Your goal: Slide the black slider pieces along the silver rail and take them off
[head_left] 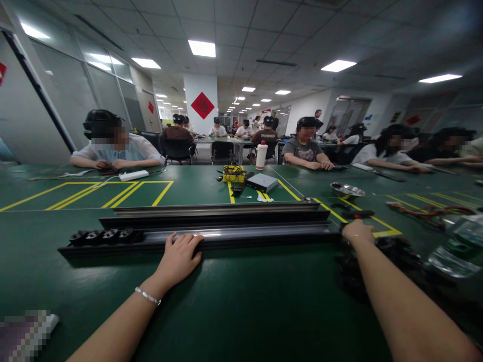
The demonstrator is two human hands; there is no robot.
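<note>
A long black rail [241,243] with a shiny inner channel lies crosswise on the green table in front of me. Several black block-like parts with metallic tops [109,235] sit in its left end. My left hand [183,254] rests on the rail's near edge, fingers spread over the channel. Close to the right end of the rail is my right hand [358,232], curled, its fingertips mostly hidden. Something dark is at those fingers, too unclear to name. Just beyond this hand lies a black object with a red mark [357,213].
Behind the rail lie more long strips [211,210]. Farther back are a silver-grey box [261,182], a yellow holder with cables [233,174] and a bottle [261,155]. To the right are a metal bowl [347,190], black parts [396,251], wires [422,211] and a clear plastic container [458,246].
</note>
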